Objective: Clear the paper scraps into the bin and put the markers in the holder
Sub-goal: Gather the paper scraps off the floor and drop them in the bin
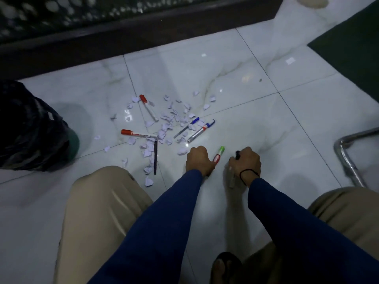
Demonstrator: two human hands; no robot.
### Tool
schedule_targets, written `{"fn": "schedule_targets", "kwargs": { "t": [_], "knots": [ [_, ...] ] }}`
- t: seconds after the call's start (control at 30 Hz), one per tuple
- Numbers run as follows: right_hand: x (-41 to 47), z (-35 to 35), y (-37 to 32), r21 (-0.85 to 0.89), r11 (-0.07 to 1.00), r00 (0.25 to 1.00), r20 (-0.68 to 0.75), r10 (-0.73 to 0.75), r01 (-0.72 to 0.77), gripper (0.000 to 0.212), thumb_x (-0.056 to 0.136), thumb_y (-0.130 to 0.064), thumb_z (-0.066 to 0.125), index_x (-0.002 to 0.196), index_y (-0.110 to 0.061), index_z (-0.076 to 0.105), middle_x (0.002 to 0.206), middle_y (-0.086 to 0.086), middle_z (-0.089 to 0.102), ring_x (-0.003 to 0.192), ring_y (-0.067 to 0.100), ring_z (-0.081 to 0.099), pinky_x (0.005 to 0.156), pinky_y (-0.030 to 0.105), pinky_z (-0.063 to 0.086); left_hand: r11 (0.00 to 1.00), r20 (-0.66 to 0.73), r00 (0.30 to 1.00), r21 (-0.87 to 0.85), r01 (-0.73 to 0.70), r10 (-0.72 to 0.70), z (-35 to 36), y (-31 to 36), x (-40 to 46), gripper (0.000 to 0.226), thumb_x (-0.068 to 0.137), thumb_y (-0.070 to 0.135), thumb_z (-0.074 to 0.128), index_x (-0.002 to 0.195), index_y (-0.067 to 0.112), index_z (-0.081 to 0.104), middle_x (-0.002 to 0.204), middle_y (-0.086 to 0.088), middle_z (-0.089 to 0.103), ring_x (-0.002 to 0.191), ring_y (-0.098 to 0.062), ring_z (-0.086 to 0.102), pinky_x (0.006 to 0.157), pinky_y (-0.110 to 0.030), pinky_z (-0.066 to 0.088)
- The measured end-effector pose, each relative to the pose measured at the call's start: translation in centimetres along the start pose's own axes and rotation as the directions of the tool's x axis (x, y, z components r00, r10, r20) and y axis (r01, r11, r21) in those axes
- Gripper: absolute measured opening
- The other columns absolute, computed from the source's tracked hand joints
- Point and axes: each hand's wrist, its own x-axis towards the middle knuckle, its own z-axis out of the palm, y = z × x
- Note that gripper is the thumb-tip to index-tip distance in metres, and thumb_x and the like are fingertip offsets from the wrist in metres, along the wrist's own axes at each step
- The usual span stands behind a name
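Torn white paper scraps lie scattered on the white tiled floor. Among them are two red-capped markers, a thin blue-capped pen, a blue-capped marker and a dark pen. My left hand grips a green-capped marker just above the floor. My right hand grips a black-capped marker, whose lower end sticks out blurred below the fist. The holder is not in view.
A bin lined with a black bag stands at the left. A dark wooden base runs along the back. A green mat lies at the right, a chrome chair leg lower right. My knees and a sandalled foot frame the bottom.
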Motion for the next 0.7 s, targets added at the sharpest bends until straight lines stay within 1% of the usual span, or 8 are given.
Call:
{"fn": "schedule_targets", "kwargs": {
  "t": [0.07, 0.13, 0.23, 0.3, 0.37, 0.47, 0.57, 0.7],
  "knots": [
    [-0.2, 0.4, -2.4, 0.02, 0.988, 0.987, -0.026, -0.156, 0.156, 0.026, 0.088, -0.027, 0.066, 0.107, -0.011, 0.061, 0.107, 0.01, 0.063, 0.095, 0.03, 0.063, 0.073, 0.03, 0.048, 0.998, -0.074, 0.997, -0.05, 0.029, -0.033, -1.6, -1.1, 0.1, 0.025, 0.082, 0.028, 0.076, 0.092, 0.007, 0.068, 0.091, -0.008, 0.067, 0.083, -0.027, 0.068, 0.067, -0.031, 0.059],
    [0.0, 1.0, -5.2, 0.015, 0.929, 0.929, -0.003, -0.369, 0.369, 0.021, 0.089, -0.024, 0.065, 0.107, -0.014, 0.061, 0.107, 0.008, 0.062, 0.094, 0.025, 0.061, 0.077, 0.031, 0.05, 0.993, -0.161, 0.983, -0.091, 0.073, -0.087, -3.5, -3.0, 0.2, 0.02, 0.086, 0.02, 0.07, 0.099, 0.006, 0.067, 0.098, -0.009, 0.067, 0.087, -0.026, 0.067, 0.072, -0.034, 0.06],
    [1.2, 2.6, -9.2, -0.04, 0.752, 0.752, 0.092, -0.653, 0.658, 0.031, 0.089, -0.017, 0.066, 0.119, -0.017, 0.058, 0.113, 0.007, 0.059, 0.102, 0.025, 0.057, 0.08, 0.038, 0.052, 0.982, -0.254, 0.949, -0.084, 0.171, -0.187, -6.2, -6.4, 0.2, 0.019, 0.089, 0.016, 0.069, 0.104, 0.005, 0.066, 0.106, -0.012, 0.067, 0.095, -0.028, 0.066, 0.071, -0.029, 0.052],
    [2.3, 3.5, -11.1, -0.189, 0.635, 0.663, 0.209, -0.719, 0.749, 0.047, 0.084, -0.004, 0.064, 0.127, -0.021, 0.055, 0.123, 0.004, 0.055, 0.111, 0.026, 0.052, 0.078, 0.042, 0.053, 0.97, -0.276, 0.93, -0.038, 0.242, -0.243, -7.3, -8.5, 0.1, 0.021, 0.089, 0.014, 0.067, 0.108, 0.005, 0.065, 0.112, -0.015, 0.066, 0.1, -0.03, 0.066, 0.07, -0.029, 0.046],
    [3.3, 4.2, -12.1, -0.324, 0.531, 0.619, 0.309, -0.722, 0.783, 0.055, 0.08, 0.003, 0.062, 0.127, -0.022, 0.053, 0.129, 0.004, 0.052, 0.115, 0.026, 0.048, 0.077, 0.041, 0.053, 0.956, -0.267, 0.92, -0.022, 0.292, -0.287, -7.7, -10.1, -0.3, 0.022, 0.088, 0.01, 0.067, 0.109, 0.005, 0.064, 0.114, -0.015, 0.065, 0.102, -0.032, 0.067, 0.071, -0.031, 0.048],
    [4.3, 4.9, -12.1, -0.48, 0.436, 0.627, 0.368, -0.687, 0.761, 0.041, 0.085, -0.003, 0.06, 0.122, -0.018, 0.054, 0.123, 0.009, 0.052, 0.116, 0.028, 0.047, 0.077, 0.039, 0.052, 0.946, -0.231, 0.92, -0.011, 0.324, -0.317, -7.4, -11.5, -0.8, 0.017, 0.087, 0.007, 0.067, 0.103, 0.002, 0.065, 0.112, -0.017, 0.066, 0.099, -0.032, 0.067, 0.07, -0.031, 0.052],
    [4.7, 5.1, -11.2, -0.55, 0.412, 0.642, 0.329, -0.692, 0.726, 0.035, 0.087, -0.002, 0.055, 0.119, -0.016, 0.053, 0.114, 0.009, 0.054, 0.109, 0.028, 0.049, 0.075, 0.039, 0.05, 0.945, -0.214, 0.921, -0.02, 0.328, -0.324, -7.0, -11.9, -1.0, 0.012, 0.086, 0.005, 0.066, 0.098, 0.002, 0.065, 0.108, -0.017, 0.066, 0.094, -0.032, 0.068, 0.066, -0.03, 0.052],
    [4.9, 4.1, -10.2, -0.564, 0.428, 0.641, 0.253, -0.724, 0.706, 0.032, 0.088, 0.0, 0.051, 0.114, -0.018, 0.054, 0.11, 0.006, 0.058, 0.105, 0.027, 0.05, 0.069, 0.035, 0.034, 0.934, -0.257, 0.898, -0.099, 0.343, -0.357, -7.6, -10.9, -1.3, 0.007, 0.083, 0.006, 0.067, 0.085, 0.007, 0.06, 0.1, -0.014, 0.069, 0.086, -0.028, 0.069, 0.063, -0.028, 0.051]
  ]
}}
